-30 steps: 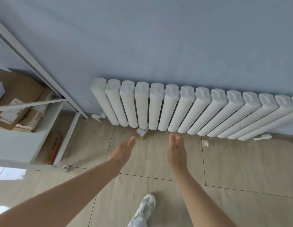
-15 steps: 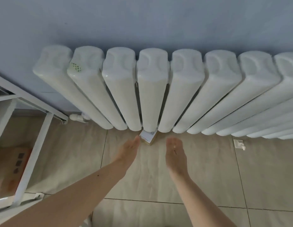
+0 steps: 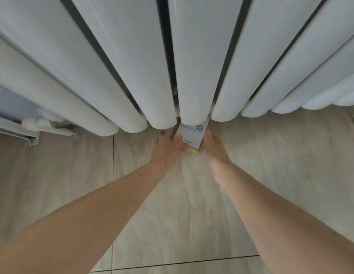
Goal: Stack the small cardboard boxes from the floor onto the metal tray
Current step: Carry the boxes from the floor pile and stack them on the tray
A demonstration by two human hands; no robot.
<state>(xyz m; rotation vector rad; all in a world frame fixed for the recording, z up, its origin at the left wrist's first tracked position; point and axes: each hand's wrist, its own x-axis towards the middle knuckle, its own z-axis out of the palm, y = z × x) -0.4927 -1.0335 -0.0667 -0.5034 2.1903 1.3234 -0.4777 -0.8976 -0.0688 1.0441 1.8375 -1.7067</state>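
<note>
Now closer: L hand (image 3: 165, 150) & R hand (image 3: 213, 147), fingers straight, flanking small box (image 3: 190, 136) under radiator (image 3: 194, 76); pickup imminent.

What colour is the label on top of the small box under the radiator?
White, with a small dark QR-type code; the label shows in the head view.

Small cardboard box (image 3: 192, 138) on floor (image 3: 192, 204), far end tucked under radiator (image 3: 192, 62), near end out in front of it. Left hand (image 3: 165, 153) at box's left side, touching; right hand (image 3: 214, 148) at box's right side, just beside. Pipe fitting (image 3: 36, 123) left of box, under radiator's left columns. Frame foot (image 3: 32, 140) beside fitting.
</note>
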